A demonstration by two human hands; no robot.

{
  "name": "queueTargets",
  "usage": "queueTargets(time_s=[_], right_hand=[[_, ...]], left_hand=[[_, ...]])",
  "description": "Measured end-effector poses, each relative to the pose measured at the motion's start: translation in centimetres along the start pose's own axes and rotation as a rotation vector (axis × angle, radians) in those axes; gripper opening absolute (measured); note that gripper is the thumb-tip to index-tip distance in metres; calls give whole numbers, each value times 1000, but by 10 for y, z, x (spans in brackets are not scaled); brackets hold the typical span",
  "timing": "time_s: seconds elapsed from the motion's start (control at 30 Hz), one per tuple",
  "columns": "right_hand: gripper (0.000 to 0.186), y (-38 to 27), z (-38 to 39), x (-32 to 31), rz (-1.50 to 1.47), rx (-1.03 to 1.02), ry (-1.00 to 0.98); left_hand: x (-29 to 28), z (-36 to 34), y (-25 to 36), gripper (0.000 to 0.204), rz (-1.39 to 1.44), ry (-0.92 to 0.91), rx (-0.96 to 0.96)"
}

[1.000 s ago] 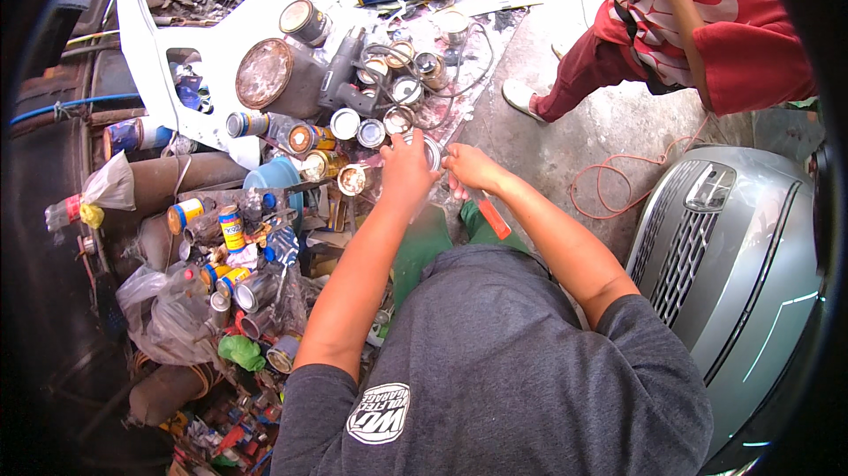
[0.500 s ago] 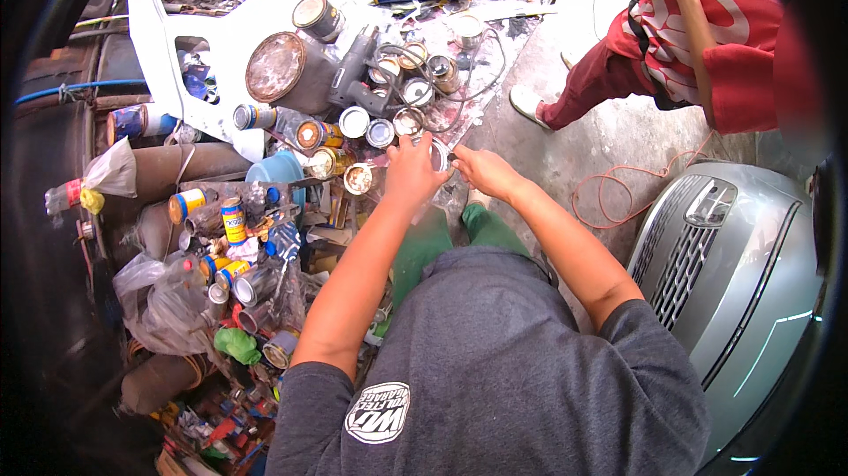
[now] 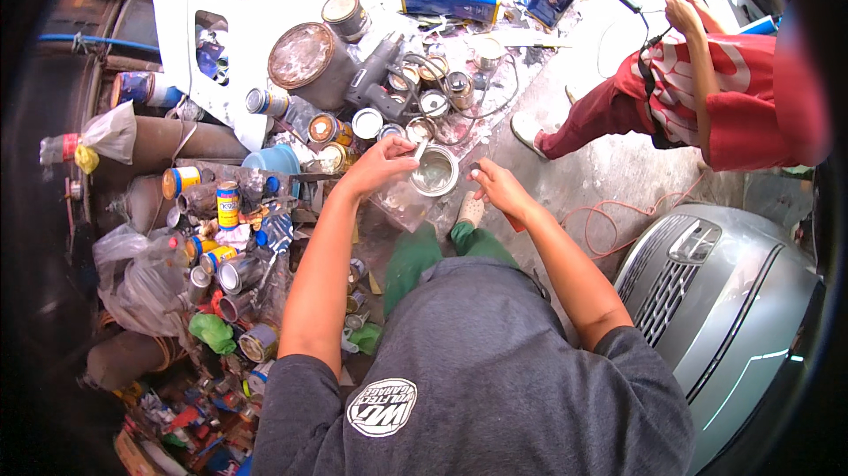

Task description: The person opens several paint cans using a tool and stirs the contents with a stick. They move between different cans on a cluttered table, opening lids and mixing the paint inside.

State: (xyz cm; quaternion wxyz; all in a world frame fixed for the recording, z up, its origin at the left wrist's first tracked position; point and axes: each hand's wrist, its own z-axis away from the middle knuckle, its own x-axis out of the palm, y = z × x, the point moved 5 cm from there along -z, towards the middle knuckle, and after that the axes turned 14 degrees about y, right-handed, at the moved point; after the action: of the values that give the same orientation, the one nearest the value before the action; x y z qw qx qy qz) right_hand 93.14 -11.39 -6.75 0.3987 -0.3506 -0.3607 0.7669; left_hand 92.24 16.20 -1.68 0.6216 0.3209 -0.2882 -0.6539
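An open metal can [image 3: 435,177] with a bright rim stands in front of me, its inside visible from above. My left hand [image 3: 382,167] is at its left side, fingers pinching a thin pale piece [image 3: 420,150] seen nearly edge-on; its kind is unclear. To the right of the can, my right hand [image 3: 500,188] is closed around a slim tool with a dark tip [image 3: 475,166] and a reddish end below the hand. Most of that tool is hidden by the fingers. Several paint cans, one a white-topped can [image 3: 367,123], stand just beyond my left hand.
A heat gun [image 3: 375,70] with a looping cord lies among the cans beside a large drum [image 3: 301,56]. Piled cans and plastic bags [image 3: 146,277] fill the left. A person in red [image 3: 707,96] stands at far right, above a silver car bumper [image 3: 720,286] and orange cord [image 3: 605,208].
My hands, together at the can's rim before, have moved apart: the left leftward, the right rightward and down. The can's open mouth now shows between them. The whole view has shifted slightly.
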Motion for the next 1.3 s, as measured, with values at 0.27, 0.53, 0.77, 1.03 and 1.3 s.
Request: queueTargets(time_s=[0.27, 0.53, 0.77, 1.03, 1.3], right_hand=[[23, -4, -8, 14, 49, 22, -39], [22, 1, -8, -9, 115, 62, -54], [20, 15, 4, -35, 274, 77, -33], [23, 19, 1, -20, 301, 66, -74], [28, -31, -36, 7, 113, 1, -117]], left_hand=[[-24, 10, -53, 10, 504, 217, 69], [-47, 70, -134, 8, 1044, 400, 112], [12, 53, -253, 9, 1440, 484, -147], [13, 47, -268, 33, 854, 1091, -176], [81, 58, -142, 124, -315, 910, 490]])
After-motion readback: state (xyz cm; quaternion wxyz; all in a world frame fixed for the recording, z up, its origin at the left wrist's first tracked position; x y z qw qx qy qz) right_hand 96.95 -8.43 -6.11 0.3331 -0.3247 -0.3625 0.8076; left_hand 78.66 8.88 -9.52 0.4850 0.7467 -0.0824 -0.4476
